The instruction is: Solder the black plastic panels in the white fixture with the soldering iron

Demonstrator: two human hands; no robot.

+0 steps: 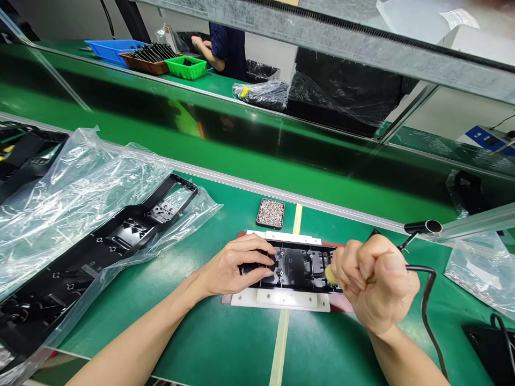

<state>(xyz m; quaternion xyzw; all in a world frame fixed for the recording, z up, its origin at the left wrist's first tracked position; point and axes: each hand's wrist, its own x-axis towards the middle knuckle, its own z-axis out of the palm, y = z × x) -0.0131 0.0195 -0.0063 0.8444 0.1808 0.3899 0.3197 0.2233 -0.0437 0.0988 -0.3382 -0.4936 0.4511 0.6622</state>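
A long black plastic housing [293, 266] lies in a white fixture [289, 300] on the green bench, its ribbed inner side up. My left hand [241, 262] rests over the housing's left end, fingers spread and thumb apart. My right hand [374, 279] is closed in a fist around a corded soldering iron [331, 275]; its yellow part shows below my fingers, over the right end of the housing. The tip is hidden. Just behind the fixture sits a small black tray [271, 213] filled with tiny metal pieces.
At left, another long black housing [100, 252] lies on clear plastic film [120, 166]. A metal tube holder [426, 227] and a dark cord [428, 305] are at right, near a plastic bag [478, 268]. Beyond the green belt, a person [227, 51] works near coloured bins [187, 68].
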